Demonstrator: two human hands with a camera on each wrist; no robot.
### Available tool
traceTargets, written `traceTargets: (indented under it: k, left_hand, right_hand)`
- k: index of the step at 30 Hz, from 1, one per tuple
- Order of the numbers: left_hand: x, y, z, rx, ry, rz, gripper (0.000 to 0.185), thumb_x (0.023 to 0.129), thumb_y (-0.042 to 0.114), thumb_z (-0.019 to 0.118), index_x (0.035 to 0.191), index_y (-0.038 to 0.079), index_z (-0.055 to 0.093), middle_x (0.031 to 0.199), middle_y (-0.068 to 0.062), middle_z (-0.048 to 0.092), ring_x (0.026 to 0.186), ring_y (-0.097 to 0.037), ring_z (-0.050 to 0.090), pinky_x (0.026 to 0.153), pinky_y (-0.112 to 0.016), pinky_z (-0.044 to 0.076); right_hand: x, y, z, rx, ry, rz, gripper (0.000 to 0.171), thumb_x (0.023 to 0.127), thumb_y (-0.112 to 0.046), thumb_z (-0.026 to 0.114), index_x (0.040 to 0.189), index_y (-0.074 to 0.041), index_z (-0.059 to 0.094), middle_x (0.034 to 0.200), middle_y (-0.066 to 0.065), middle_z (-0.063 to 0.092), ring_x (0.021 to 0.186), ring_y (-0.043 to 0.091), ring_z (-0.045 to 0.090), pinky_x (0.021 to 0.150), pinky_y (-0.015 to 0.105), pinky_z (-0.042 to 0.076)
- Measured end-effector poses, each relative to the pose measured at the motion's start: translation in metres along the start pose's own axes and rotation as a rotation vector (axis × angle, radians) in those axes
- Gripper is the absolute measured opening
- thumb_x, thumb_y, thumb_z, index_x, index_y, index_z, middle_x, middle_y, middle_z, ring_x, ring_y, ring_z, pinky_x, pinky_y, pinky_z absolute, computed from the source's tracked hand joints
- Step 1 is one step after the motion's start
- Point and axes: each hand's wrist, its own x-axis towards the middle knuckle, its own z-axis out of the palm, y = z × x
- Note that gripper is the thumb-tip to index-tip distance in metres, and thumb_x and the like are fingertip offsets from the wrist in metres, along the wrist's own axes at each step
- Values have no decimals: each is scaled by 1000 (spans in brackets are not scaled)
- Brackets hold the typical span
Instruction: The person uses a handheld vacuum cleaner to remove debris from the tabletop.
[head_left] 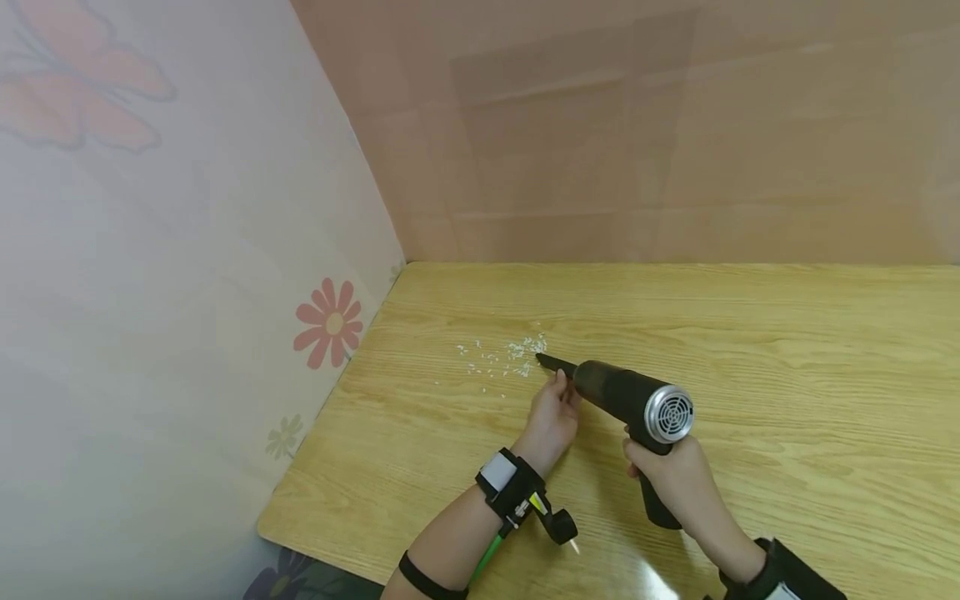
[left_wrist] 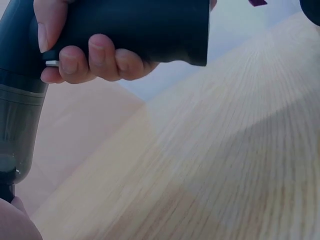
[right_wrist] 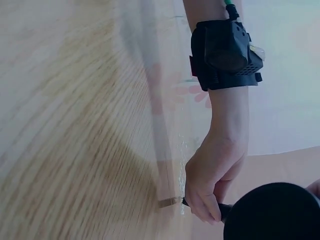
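A black handheld vacuum cleaner (head_left: 618, 390) with a silver vented end slants over the table. Its narrow nozzle (head_left: 555, 363) points left, the tip right at a scatter of small white bits (head_left: 519, 348). My right hand (head_left: 678, 479) grips the handle (left_wrist: 150, 30); the left wrist view shows the fingers curled round it and the thumb by a button. With my left hand (head_left: 552, 421) I hold the nozzle close to where it joins the body, fingers bent round it in the right wrist view. The see-through dust cup (left_wrist: 20, 127) shows beside the grip.
The wood-grain table (head_left: 810, 367) meets a brownish back wall (head_left: 585, 150). A pale wall with printed flowers (head_left: 225, 250) runs along the table's left side. Both wrists wear black camera straps (head_left: 513, 483).
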Motion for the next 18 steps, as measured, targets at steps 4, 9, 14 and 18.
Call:
traceTargets:
  k: [4, 9, 14, 18]
  left_hand:
    - [-5, 2, -2, 2, -3, 2, 8, 102, 10, 42, 102, 7, 49, 89, 2, 54, 80, -3, 56, 77, -12, 51]
    - [-4, 0, -3, 34, -15, 14, 7, 101, 11, 44, 101, 8, 50, 89, 3, 55, 82, -3, 56, 81, -12, 51]
    - [13, -10, -12, 22, -68, 24, 12, 98, 16, 53, 106, 7, 53, 93, 2, 57, 87, -4, 57, 84, -13, 50]
    - [10, -8, -6, 18, -53, 17, 10, 99, 14, 50, 106, 6, 52, 92, 2, 57, 87, -4, 57, 83, -13, 50]
  right_hand:
    - [-2, 1, 1, -3, -6, 3, 28, 85, -7, 59, 109, 8, 57, 68, -6, 60, 56, 8, 58, 61, 21, 49]
    - [-3, 2, 2, 3, 3, -7, 29, 84, -5, 59, 109, 8, 56, 76, -7, 61, 56, 8, 58, 61, 20, 49]
    - [-3, 2, 1, 14, 13, -18, 29, 84, -4, 59, 110, 9, 56, 74, -4, 62, 56, 8, 59, 61, 21, 50]
    - [-1, 2, 0, 4, 22, -10, 29, 84, -5, 58, 110, 9, 56, 66, -5, 61, 56, 8, 58, 61, 20, 50]
